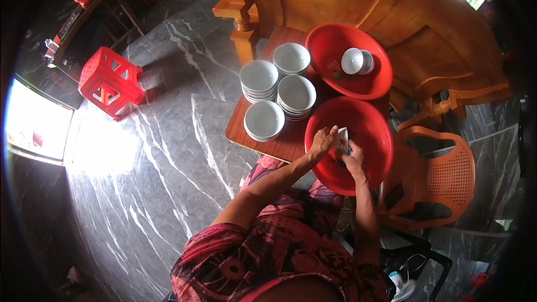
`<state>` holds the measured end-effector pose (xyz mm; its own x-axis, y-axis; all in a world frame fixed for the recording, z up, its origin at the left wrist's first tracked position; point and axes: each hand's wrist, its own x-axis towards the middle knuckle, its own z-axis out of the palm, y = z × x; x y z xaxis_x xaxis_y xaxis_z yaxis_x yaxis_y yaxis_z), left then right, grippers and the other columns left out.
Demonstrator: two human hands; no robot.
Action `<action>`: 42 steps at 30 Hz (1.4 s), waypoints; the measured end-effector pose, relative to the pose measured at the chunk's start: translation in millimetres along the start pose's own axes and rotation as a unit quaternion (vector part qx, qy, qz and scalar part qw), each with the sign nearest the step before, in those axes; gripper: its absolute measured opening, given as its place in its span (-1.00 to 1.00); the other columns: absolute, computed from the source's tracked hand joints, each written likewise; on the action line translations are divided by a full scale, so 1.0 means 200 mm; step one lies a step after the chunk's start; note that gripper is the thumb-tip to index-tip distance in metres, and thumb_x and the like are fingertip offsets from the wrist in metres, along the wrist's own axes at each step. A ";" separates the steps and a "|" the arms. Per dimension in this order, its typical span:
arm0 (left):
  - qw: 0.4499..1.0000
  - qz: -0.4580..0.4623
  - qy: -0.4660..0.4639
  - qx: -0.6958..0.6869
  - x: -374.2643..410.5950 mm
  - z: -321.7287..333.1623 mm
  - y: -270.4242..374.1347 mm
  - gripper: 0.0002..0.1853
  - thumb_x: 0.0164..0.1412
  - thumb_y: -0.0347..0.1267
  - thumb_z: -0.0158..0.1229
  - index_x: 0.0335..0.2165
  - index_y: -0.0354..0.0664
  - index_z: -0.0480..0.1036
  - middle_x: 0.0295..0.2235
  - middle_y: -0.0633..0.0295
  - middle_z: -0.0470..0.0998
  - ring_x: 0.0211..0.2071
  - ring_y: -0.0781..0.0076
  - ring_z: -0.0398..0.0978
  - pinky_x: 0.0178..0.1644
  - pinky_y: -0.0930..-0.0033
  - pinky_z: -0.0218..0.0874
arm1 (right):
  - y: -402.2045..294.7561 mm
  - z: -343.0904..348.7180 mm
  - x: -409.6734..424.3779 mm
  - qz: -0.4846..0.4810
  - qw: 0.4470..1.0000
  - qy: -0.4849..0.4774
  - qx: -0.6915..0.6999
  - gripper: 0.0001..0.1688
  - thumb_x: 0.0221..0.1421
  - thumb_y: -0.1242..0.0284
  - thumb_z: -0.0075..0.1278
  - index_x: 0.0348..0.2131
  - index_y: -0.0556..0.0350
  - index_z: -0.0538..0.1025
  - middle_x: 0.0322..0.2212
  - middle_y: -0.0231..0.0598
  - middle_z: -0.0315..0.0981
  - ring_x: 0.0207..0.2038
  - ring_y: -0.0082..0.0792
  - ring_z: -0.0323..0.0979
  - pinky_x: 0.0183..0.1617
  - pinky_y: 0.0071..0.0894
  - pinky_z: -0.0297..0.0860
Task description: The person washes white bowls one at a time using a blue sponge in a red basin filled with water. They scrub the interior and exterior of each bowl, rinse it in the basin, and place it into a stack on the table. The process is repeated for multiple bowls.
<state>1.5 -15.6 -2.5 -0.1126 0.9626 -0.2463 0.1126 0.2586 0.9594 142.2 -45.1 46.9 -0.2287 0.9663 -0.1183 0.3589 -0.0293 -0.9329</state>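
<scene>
Over the nearer red plastic basin (373,151), my left hand (323,140) and my right hand (354,157) hold a small white bowl (342,139) with a red pattern between them. The bowl is tilted on its side, and a bit of something blue shows by my right fingers. A second red basin (323,67) stands behind, with two small white bowls (352,61) lying tilted in it. To the left, several stacks of white bowls (296,93) stand upright on the reddish wooden table (235,128).
A carved wooden bench (327,0) stands behind the table. At the right is an orange plastic armchair (451,163). A red plastic stool (109,79) stands on the grey marbled floor (176,142) at the left. A small white fan (405,289) is at the lower right.
</scene>
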 end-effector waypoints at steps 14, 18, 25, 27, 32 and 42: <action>0.940 -0.122 -0.120 -0.296 0.02 -0.02 0.02 -0.71 0.17 -0.20 -0.05 -0.44 -0.20 0.42 -0.54 0.28 0.43 -0.51 0.46 0.37 -0.42 0.37 0.22 | 0.07 -0.12 0.03 0.088 0.836 0.051 0.538 -0.43 0.06 0.09 -0.06 -0.08 0.14 0.35 -0.11 -0.23 0.36 -0.05 -0.32 0.31 0.05 -0.23 0.25; 0.840 -0.158 -0.244 -0.459 -0.02 -0.09 0.11 -0.65 0.17 -0.22 -0.04 -0.21 -0.28 0.38 -0.28 0.16 0.49 -0.24 0.31 0.45 -0.11 0.19 0.26 | 0.07 -0.13 0.04 0.120 0.804 0.070 0.579 -0.45 0.10 0.10 -0.12 -0.12 0.20 0.37 -0.15 -0.21 0.40 -0.11 -0.32 0.37 -0.01 -0.25 0.31; 0.759 -0.064 -0.346 -0.548 -0.05 -0.10 0.11 -0.69 0.14 -0.32 0.02 -0.20 -0.33 0.37 -0.25 0.15 0.48 -0.17 0.28 0.42 -0.04 0.20 0.22 | 0.43 -0.17 0.13 0.164 0.858 0.132 0.468 -0.53 0.10 0.14 -0.16 -0.12 0.09 0.38 -0.21 -0.30 0.40 -0.16 -0.35 0.37 -0.13 -0.19 0.37; 0.776 -0.074 -0.334 -0.529 -0.06 -0.11 0.14 -0.71 0.13 -0.33 0.05 -0.24 -0.32 0.40 -0.29 0.18 0.50 -0.21 0.34 0.44 -0.07 0.24 0.25 | 0.25 -0.13 0.07 0.240 0.874 0.221 0.362 -0.53 0.06 0.13 -0.12 -0.13 0.05 0.39 -0.24 -0.29 0.40 -0.19 -0.34 0.38 -0.20 -0.21 0.38; 0.799 -0.030 -0.302 -0.519 -0.11 -0.14 0.18 -0.74 0.16 -0.32 0.03 -0.25 -0.29 0.40 -0.34 0.23 0.50 -0.33 0.42 0.44 -0.16 0.34 0.27 | 0.43 -0.14 0.13 0.117 0.954 0.271 -0.047 -0.65 0.02 0.23 -0.12 -0.34 0.14 0.47 -0.44 -0.11 0.47 -0.41 -0.22 0.42 -0.38 -0.24 0.30; 0.859 0.009 -0.256 -0.443 -0.08 -0.11 0.12 -0.76 0.15 -0.33 0.03 -0.24 -0.24 0.40 -0.32 0.29 0.47 -0.28 0.49 0.40 -0.13 0.43 0.23 | 0.00 0.01 -0.01 -0.012 0.938 0.079 -0.338 -0.62 -0.15 0.37 0.10 -0.30 0.24 0.45 -0.27 0.10 0.40 -0.23 0.01 0.37 -0.24 -0.07 0.31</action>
<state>-16.5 -26.9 27.8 0.3556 0.9338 -0.0403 -0.7113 0.2984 0.6364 140.8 -47.2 45.7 -0.1259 0.9920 0.0015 0.8597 0.1099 -0.4988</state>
